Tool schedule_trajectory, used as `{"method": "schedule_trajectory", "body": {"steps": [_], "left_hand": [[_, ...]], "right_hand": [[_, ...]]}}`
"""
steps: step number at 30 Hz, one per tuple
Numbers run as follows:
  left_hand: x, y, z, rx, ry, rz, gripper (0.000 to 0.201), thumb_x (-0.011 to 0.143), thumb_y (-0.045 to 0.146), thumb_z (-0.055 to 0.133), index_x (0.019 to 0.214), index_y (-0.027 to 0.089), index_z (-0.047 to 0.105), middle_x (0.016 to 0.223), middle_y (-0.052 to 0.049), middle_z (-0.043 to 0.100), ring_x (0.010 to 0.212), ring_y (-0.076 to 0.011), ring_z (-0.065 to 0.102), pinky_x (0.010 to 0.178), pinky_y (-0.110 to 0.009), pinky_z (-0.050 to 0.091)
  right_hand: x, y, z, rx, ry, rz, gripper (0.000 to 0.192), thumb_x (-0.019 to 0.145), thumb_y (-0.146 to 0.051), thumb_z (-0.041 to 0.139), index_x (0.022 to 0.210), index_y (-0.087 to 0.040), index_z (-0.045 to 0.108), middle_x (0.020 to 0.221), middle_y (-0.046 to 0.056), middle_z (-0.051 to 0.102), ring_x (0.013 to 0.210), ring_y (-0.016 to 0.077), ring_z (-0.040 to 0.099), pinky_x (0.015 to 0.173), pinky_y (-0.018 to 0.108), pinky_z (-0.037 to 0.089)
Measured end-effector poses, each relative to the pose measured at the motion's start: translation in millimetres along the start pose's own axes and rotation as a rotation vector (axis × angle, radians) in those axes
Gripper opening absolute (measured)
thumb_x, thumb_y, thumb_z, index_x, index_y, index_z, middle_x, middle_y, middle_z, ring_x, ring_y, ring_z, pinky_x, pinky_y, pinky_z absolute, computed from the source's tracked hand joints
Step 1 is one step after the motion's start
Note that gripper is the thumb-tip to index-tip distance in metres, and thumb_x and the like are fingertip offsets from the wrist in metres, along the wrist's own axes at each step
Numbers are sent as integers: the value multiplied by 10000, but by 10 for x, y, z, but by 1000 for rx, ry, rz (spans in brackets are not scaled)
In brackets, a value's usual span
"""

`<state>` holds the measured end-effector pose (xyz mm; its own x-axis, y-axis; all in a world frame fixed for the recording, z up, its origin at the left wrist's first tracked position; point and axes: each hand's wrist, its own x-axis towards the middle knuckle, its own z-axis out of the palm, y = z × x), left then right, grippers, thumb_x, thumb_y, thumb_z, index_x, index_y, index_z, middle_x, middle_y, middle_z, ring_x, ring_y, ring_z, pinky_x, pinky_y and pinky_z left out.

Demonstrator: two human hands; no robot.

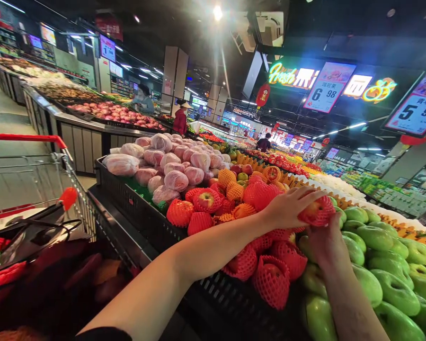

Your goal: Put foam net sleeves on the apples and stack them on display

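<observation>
At the far left I see my shopping cart (62,156) with its red handle, parked against the produce display so both arms are free to reach; what lies in its basket is dark, close and smeared, and I cannot name it. Next come bagged pinkish fruits (170,166) heaped in a black crate (128,199), their plastic too glary for me to tell the kind. Beside them the red apples in foam net sleeves (270,274) are piled loosely, netted so they do not bruise one another. My left hand (291,208) stretches across that pile, fingers curled over the top of one netted apple (317,210), while my right hand (324,239) comes up from below and cups it, so the fruit is pinched between the two, lifted just above the seam where red meets the green apples (376,265). The right palm is turned from me, so how firmly it closes I cannot tell. The price signs (417,111) overhead read partly; distant shoppers are small and blurred
</observation>
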<state>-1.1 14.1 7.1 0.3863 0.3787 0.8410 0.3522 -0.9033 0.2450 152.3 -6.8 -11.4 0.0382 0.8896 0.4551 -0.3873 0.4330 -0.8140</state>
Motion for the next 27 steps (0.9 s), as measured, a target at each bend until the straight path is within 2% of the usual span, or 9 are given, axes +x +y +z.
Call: {"method": "schedule_trajectory", "body": {"steps": [2, 4, 6, 10, 14, 17, 20, 23, 27], "left_hand": [[-3, 13, -34, 57, 21, -22, 756, 850, 296, 772, 1544, 255, 475, 1583, -164, 479, 1459, -396, 459, 1149, -544, 469], [-7, 33, -54, 107, 24, -31, 751, 845, 248, 769, 1538, 219, 480, 1580, -194, 474, 1444, -420, 467, 1104, -543, 501], [-11, 49, -58, 128, 31, -47, 764, 837, 255, 783, 1535, 200, 475, 1564, -212, 485, 1415, -432, 492, 1060, -525, 529], [-12, 60, -56, 95, 68, -90, 825, 835, 434, 807, 1545, 221, 444, 1549, -218, 492, 1388, -442, 522, 1002, -490, 557], [-14, 65, -84, 14, 87, -105, 923, 792, 472, 842, 1553, 162, 423, 1510, -254, 508, 1392, -470, 518, 1074, -519, 515], [-21, 63, -81, -52, 126, -103, 904, 786, 452, 849, 1544, 194, 429, 1531, -227, 492, 1418, -460, 496, 1153, -530, 452], [-17, 34, -26, -100, 157, -113, 948, 753, 455, 876, 1535, 197, 407, 1520, -219, 496, 1408, -441, 503, 1179, -547, 427], [4, -16, 56, -171, 227, -105, 977, 696, 417, 916, 1500, 187, 410, 1473, -209, 527, 1393, -404, 511, 1200, -537, 411], [25, -47, 110, -290, 285, -46, 929, 663, 324, 916, 1450, 185, 443, 1451, -199, 523, 1399, -381, 488, 1235, -543, 365]], "right_hand": [[18, -4, -47, 47, 45, -3, 436, 732, -535, 888, 1096, -318, 786, 1183, -65, 785, 1075, 109, 708, 819, 175, 588], [49, -9, -101, 95, 96, 5, 413, 637, -412, 964, 1001, -317, 791, 1094, -94, 793, 975, 82, 707, 756, 151, 576], [72, -17, -129, 125, 120, 14, 392, 624, -398, 967, 959, -301, 789, 1064, -93, 794, 957, 78, 704, 751, 153, 576], [44, -51, -79, 116, 73, 8, 338, 691, -468, 918, 949, -290, 792, 1141, -68, 788, 1018, 89, 704, 843, 172, 586], [-28, -81, -24, 1, -9, -21, 385, 587, -441, 969, 888, -274, 798, 1068, -36, 808, 977, 124, 715, 859, 207, 595], [-43, -85, -36, -95, 19, -72, 416, 511, -374, 998, 863, -272, 801, 939, -33, 813, 940, 165, 723, 968, 299, 589], [-28, -96, -52, -79, 66, -180, 370, 530, -362, 990, 832, -287, 790, 920, -44, 809, 966, 168, 720, 1013, 330, 576], [-15, -132, -65, -83, 46, -211, 343, 558, -388, 970, 831, -297, 783, 889, -30, 799, 974, 181, 719, 970, 332, 601], [-12, -202, -87, -152, 25, -186, 377, 495, -327, 972, 813, -348, 769, 905, -7, 793, 965, 244, 726, 869, 405, 645]]}}
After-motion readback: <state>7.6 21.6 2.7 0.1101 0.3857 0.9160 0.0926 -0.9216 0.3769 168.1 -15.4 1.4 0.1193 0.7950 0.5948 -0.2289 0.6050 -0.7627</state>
